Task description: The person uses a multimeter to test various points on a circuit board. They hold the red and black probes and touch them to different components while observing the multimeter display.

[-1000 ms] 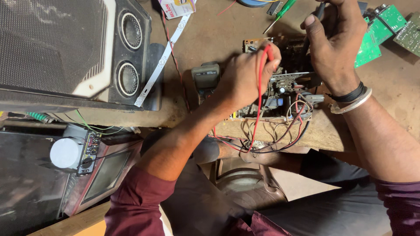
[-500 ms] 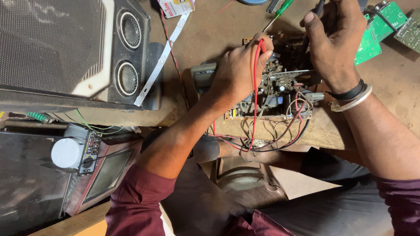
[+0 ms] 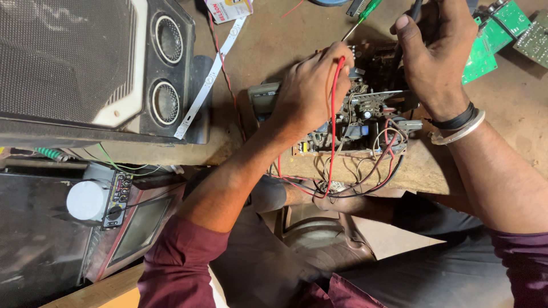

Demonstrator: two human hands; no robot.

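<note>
Near frame centre, the left hand [image 3: 311,91] pinches a red probe lead [image 3: 333,120] over the circuit board [image 3: 365,117] (light, fragile, best held by its edges) while the right hand [image 3: 436,54] grips a dark probe [image 3: 412,14]

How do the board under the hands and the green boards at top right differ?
1. The circuit board under the hands is crowded with parts and trails red, black and white wires; the green boards show mostly bare green faces, no wires seen.
2. The left hand with a red lead and the right hand with a dark probe work over the circuit board; the green boards lie untouched.
Both rest on the brown workbench.
</note>
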